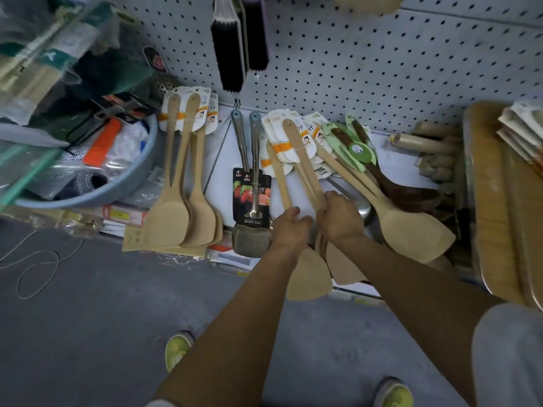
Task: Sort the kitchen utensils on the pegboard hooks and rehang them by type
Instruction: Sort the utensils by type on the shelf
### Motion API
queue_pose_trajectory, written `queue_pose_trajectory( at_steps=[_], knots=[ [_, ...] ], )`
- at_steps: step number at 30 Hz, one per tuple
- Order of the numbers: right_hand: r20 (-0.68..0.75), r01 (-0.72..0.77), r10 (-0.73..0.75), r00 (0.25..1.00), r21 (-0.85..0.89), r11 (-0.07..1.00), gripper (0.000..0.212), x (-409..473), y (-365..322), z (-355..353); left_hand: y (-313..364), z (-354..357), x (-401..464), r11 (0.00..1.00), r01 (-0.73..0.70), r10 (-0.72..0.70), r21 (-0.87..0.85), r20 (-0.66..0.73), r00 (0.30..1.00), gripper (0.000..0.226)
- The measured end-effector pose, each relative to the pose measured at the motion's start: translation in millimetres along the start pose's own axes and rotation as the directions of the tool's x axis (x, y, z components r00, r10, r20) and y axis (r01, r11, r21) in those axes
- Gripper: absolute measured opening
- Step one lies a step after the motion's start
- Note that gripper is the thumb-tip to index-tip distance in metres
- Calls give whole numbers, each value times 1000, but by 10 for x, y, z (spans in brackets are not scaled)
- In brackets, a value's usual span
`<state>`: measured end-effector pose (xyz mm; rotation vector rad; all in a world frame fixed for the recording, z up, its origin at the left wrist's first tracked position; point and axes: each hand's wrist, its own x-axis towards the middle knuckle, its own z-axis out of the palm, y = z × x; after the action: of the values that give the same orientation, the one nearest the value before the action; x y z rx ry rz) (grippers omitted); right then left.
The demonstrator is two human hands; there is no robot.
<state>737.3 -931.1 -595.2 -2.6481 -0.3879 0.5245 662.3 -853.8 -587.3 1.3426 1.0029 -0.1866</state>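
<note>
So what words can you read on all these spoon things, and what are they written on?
"HONG JAYU", roughly: white letters at the bottom of the black card with red fruit pictures on the metal slotted spatulas; small, so the spelling is uncertain.
One Chinese character on the white and orange card tags of the pale wooden spatulas: too blurred to read.
Round white sticker on the green card tags: too blurred.
Yellow shelf-edge labels: too small.

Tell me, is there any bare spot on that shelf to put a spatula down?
Little. One bare strip of white shelf lies between the left wooden spatulas and the steel turners. Another lies right of the dark ladle, before the rolling pins. The middle is crowded: both hands, left and right, grip overlapping wooden spatulas there.
</note>
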Motion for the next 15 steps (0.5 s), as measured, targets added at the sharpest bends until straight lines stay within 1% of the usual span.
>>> queue_pose_trajectory(
  at_steps=[2,3,5,7,8,9,11,12,14,15],
  knots=[
    [50,-56,58,997,-44,997,21,76,-14,17,33,19,76,1000,16,-16,1,-18,1000,50],
    [78,-90,93,993,-45,995,23,116,-11,26,51,25,114,1000,26,-27,-8,-37,999,47],
    [125,-157,159,979,-21,987,22,186,1,28,79,18,165,998,49,-52,-38,-57,997,41],
    [167,-185,182,969,3,983,16,236,16,24,77,-2,177,995,70,-73,-70,-51,996,38],
    [182,-185,181,967,5,983,10,249,28,18,71,-16,176,993,76,-80,-87,-44,996,37],
    [192,-182,176,965,13,983,13,253,41,12,62,-27,172,991,79,-84,-112,-39,996,36],
    [192,-157,145,971,52,986,32,239,67,-2,58,-47,128,979,81,-88,-186,-32,996,35],
    [185,-142,126,975,76,987,37,227,76,-15,55,-51,105,972,76,-86,-223,-35,996,35],
    [174,-127,107,979,110,986,36,202,85,-45,60,-51,62,963,53,-67,-263,-41,997,36],
    [173,-120,97,980,124,985,32,191,76,-67,66,-41,41,958,40,-53,-285,-36,998,36]
  ],
)
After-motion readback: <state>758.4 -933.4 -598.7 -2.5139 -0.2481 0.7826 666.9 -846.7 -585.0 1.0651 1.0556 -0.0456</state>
